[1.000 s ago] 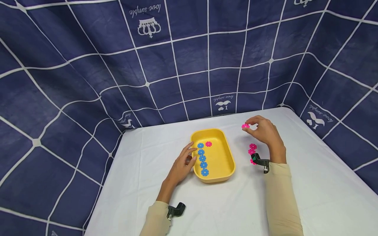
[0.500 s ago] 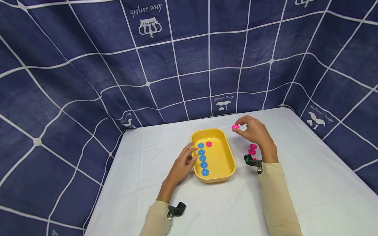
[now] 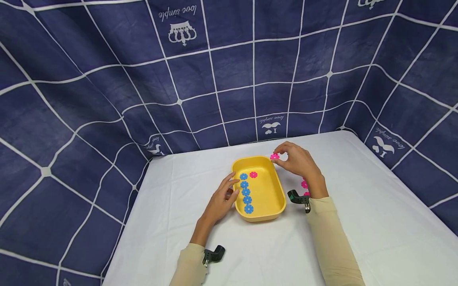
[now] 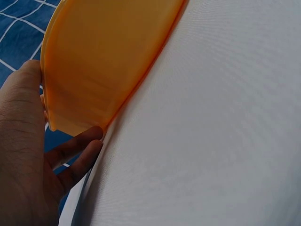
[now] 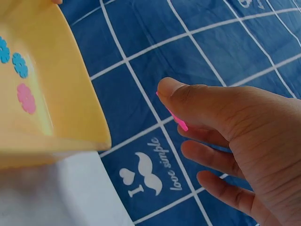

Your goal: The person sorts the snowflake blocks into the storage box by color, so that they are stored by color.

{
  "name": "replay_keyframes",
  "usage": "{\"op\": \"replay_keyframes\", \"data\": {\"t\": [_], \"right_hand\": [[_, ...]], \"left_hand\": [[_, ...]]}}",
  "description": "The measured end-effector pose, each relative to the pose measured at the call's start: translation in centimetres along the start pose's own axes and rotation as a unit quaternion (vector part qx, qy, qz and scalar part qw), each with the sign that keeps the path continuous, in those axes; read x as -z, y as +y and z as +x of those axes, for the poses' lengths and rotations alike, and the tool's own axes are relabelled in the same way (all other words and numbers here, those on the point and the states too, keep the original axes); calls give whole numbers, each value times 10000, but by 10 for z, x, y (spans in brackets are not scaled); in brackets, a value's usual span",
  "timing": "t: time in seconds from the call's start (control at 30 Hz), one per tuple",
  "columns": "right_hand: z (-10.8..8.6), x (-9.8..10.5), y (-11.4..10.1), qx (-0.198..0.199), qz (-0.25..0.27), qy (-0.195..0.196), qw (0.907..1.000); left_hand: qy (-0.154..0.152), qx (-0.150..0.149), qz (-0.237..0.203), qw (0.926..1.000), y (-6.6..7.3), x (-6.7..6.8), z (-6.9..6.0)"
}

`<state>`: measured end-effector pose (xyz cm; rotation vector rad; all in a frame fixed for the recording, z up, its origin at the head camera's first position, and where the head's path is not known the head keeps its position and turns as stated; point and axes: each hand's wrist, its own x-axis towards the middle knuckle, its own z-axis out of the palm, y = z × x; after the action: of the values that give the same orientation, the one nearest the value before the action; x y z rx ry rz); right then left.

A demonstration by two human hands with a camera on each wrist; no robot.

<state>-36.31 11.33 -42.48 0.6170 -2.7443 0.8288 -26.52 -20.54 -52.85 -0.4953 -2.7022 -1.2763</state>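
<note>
Above the far right corner of the yellow tray [image 3: 267, 195], my right hand [image 3: 299, 162] pinches a pink flower-shaped disc [image 3: 274, 157] between thumb and index finger. The right wrist view shows this disc edge-on beneath the thumb, the other fingers loosely bent. My left hand [image 3: 217, 203] rests at the tray's left side, loosely spread fingertips over the rim; in the left wrist view two fingers [image 4: 84, 157] touch low on its outer wall. Inside the tray, several blue flower-shaped discs [image 3: 245, 192] form a column along the left, with one pink disc [image 3: 253, 174] beside the top one.
More pink discs [image 3: 304, 184] lie on the white tablecloth [image 3: 257, 254] right of the tray, partly hidden by my right wrist and its camera [image 3: 298, 197]. A dark blue checked curtain [image 3: 232, 99] rises behind the table and at both sides.
My right hand has carried the pink disc leftward from over the table to the tray's far right corner. The left hand and the discs in the tray have stayed put.
</note>
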Motion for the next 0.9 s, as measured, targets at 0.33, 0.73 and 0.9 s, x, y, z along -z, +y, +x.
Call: {"op": "replay_keyframes", "data": {"t": [0.33,0.73,0.9], "right_hand": [[1,-11,-16,257,-32,-201,9995],[8,-24,-33,504,-112,-382,9979],[9,-31,-39,567,-156,-455,9972]], "left_hand": [[10,23,42,10000,-2,-2,-2],[48,-126,3,9999,-3,-2,0],[4,-63,7,10000,-3,-1,0]]}}
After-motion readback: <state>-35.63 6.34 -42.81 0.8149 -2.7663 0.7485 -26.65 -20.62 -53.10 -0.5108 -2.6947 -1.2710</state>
